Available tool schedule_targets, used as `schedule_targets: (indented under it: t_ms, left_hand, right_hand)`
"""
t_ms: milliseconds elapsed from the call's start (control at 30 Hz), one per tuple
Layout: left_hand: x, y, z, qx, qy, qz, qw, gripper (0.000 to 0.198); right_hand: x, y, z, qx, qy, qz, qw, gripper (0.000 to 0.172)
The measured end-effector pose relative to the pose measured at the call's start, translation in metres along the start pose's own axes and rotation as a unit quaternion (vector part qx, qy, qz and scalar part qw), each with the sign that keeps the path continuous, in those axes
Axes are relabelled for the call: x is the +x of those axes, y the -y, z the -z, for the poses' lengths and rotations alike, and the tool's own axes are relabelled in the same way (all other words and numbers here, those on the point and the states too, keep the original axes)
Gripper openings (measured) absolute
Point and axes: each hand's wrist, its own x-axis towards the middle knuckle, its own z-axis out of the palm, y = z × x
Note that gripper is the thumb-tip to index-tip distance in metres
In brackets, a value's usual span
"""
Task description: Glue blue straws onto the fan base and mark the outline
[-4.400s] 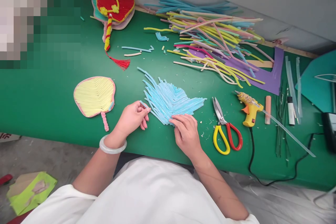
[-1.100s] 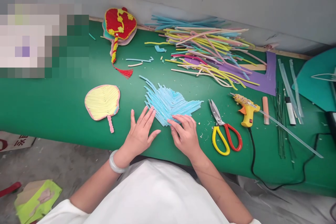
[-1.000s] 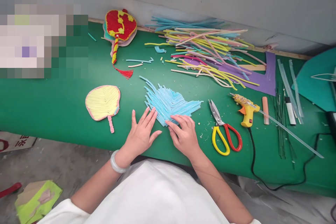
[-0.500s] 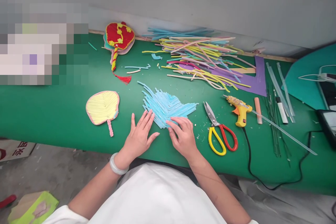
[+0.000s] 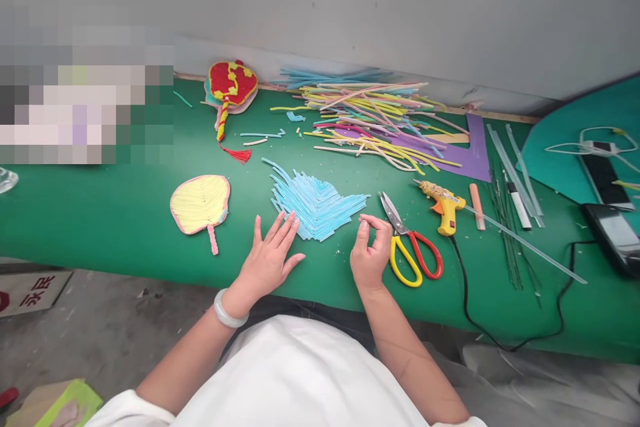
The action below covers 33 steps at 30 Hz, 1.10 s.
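A fan-shaped piece made of blue pipe cleaners (image 5: pixel 318 203) laid in a V pattern lies on the green table (image 5: pixel 310 280). My left hand (image 5: pixel 273 250) rests flat with fingers spread, its fingertips at the piece's lower left edge. To the right of the piece, my right hand (image 5: pixel 371 250) is curled with thumb and fingers together; whether something small is between them is hidden. Beside that hand lie scissors (image 5: pixel 407 240) with one yellow and one red handle. Left of my left hand is a yellow leaf-shaped fan (image 5: pixel 201 205) with a pink rim and handle.
Behind lies a heap of coloured pipe cleaners (image 5: pixel 370 107) on a purple sheet (image 5: pixel 477 147). A yellow glue gun (image 5: pixel 445 208) with a trailing black cord, a marker (image 5: pixel 520 207) and glue sticks (image 5: pixel 510 167) are at right. A red fan (image 5: pixel 233 83) with a tassel stands out at back left.
My right hand has moved right, off the blue piece, and its fingers have curled in. My left hand stays at the piece's edge. The view has shifted slightly.
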Motion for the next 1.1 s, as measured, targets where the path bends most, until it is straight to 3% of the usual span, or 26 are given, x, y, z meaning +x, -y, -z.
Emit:
schedule_targets:
  t_ms: [267, 633, 800, 933, 1033, 1100]
  left_hand:
    - [-0.001, -0.003, -0.002, 0.026, 0.047, -0.029, 0.998, 0.069]
    - [-0.001, 0.0, -0.007, 0.012, 0.034, -0.044, 0.998, 0.067]
    - [-0.003, 0.0, -0.005, 0.004, 0.014, -0.042, 0.999, 0.076]
    - [0.004, -0.005, 0.003, -0.016, -0.014, -0.033, 0.999, 0.083]
    - [0.017, -0.008, 0.007, -0.032, -0.025, -0.035, 0.999, 0.075]
    - [0.026, -0.009, 0.006, -0.036, -0.028, -0.036, 0.998, 0.065]
  right_hand:
    - [0.0, -0.002, -0.002, 0.005, 0.028, -0.002, 1.0, 0.02]
    - [-0.002, -0.007, -0.004, -0.017, 0.04, 0.033, 0.999, 0.023]
    - [-0.004, -0.003, -0.002, -0.039, 0.058, 0.051, 0.996, 0.025]
    - [-0.006, 0.006, 0.001, -0.099, 0.174, 0.143, 0.969, 0.036]
    - [-0.008, 0.009, -0.002, -0.138, 0.283, 0.199, 0.928, 0.042]
    - [-0.009, 0.008, -0.006, -0.152, 0.32, 0.209, 0.911, 0.043]
